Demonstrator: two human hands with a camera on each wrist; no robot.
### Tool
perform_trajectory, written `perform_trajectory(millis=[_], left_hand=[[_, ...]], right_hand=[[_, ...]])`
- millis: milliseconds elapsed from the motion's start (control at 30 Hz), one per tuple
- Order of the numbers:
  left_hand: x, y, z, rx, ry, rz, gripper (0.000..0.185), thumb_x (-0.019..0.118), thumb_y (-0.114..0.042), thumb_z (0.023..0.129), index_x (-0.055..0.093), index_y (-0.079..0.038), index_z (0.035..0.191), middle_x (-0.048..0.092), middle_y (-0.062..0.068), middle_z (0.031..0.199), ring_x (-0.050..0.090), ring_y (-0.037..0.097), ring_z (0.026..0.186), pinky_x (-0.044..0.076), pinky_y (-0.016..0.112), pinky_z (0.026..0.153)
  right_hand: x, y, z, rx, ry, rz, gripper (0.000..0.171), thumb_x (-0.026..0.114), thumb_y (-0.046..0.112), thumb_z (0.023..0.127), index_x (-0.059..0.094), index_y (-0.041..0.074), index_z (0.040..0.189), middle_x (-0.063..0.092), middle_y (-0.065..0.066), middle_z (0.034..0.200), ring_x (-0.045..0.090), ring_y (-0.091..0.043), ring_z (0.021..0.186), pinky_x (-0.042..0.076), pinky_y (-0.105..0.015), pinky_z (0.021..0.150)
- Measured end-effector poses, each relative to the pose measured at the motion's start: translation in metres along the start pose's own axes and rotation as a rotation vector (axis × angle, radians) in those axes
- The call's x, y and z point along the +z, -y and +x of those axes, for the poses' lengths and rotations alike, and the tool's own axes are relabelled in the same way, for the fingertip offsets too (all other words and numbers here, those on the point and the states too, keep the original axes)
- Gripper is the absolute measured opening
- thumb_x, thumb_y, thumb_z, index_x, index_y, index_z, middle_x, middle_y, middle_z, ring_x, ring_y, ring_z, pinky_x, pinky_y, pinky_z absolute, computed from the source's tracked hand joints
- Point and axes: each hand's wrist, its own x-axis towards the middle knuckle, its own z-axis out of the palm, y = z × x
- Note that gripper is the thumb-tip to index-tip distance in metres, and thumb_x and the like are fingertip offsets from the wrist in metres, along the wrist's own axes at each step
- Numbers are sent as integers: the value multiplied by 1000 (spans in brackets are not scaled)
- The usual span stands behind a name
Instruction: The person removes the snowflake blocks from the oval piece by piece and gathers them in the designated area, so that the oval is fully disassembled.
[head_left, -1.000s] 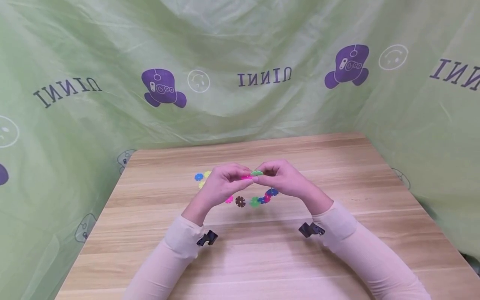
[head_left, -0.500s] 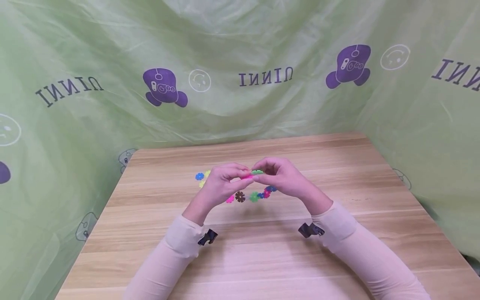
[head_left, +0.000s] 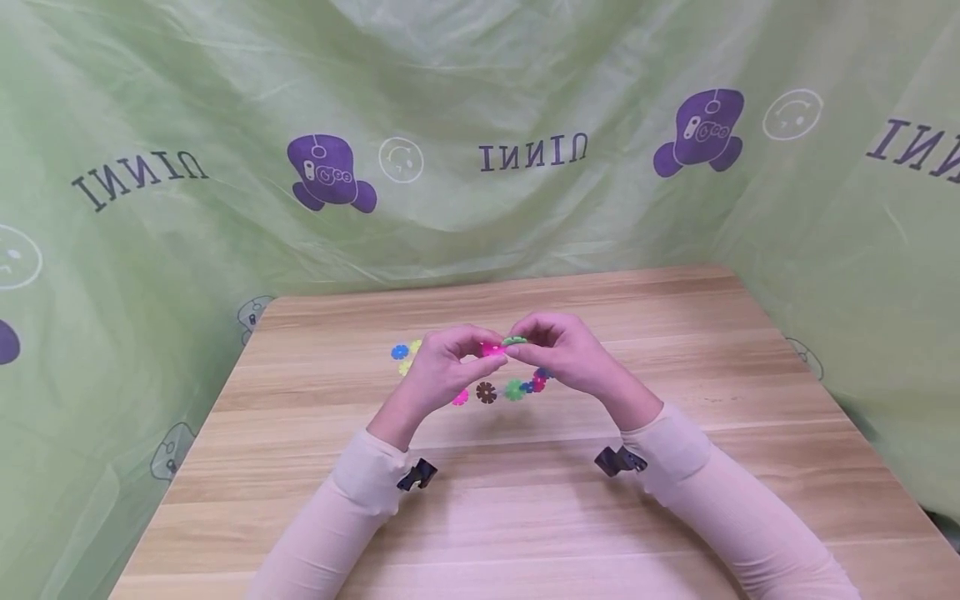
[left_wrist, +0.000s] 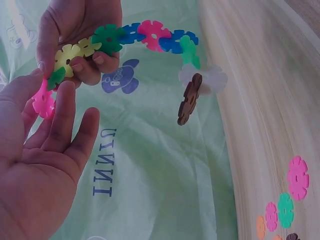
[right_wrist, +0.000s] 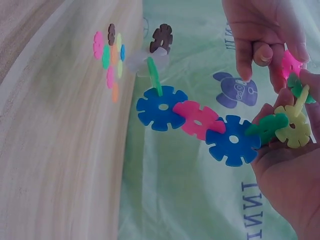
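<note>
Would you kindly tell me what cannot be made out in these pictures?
Head: loose orange pieces, behind the left hand.
Head: chained yellow pieces, behind the right hand.
Left wrist: part of the loose brown piece, cut off by the bottom edge.
Right wrist: part of the held pink piece, covered by the left hand.

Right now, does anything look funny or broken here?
Yes: the smiley printed on the green cloth looks upside down, mouth above eyes. I see no damage on the flower chain in the right hand.
</note>
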Motion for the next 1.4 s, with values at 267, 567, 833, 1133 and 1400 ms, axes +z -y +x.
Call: perform_trajectory(millis=[267,567,833,1133,1400], left_hand=[[-2,-4,-1,72,4,15,16,76,3,82,75,3,99,73,11,96,65,17,70,53,29,61],[-1,21,2,106,19,-33,13,76,3,82,77,2,95,74,12,97,63,16,67,53,30,58],[-3,30,3,149,48,-56,15,76,-5,85,78,-4,100,74,5,100,59,16,61,50,27,53],[-5,28,2,120,41,-21,16,77,-7,85,78,-4,101,74,4,102,64,16,76,48,25,54],[-5,29,3,139,34,9,15,74,-3,86,77,-1,101,74,8,96,66,17,75,51,27,56]], right_hand=[[1,-2,0,-26,10,29,9,72,6,89,71,4,98,68,-12,87,59,-20,74,50,-27,65],[1,-3,1,-25,6,36,8,72,6,89,70,4,97,67,-11,85,58,-18,74,49,-26,65],[1,-1,0,-16,1,45,9,72,6,89,70,3,97,65,-11,83,55,-19,72,48,-26,63],[2,-1,0,-5,-15,53,9,71,5,89,70,2,97,63,-10,79,53,-18,67,47,-25,59],[1,-1,0,9,-26,46,9,73,7,89,70,3,96,63,-10,80,52,-18,68,46,-26,60]])
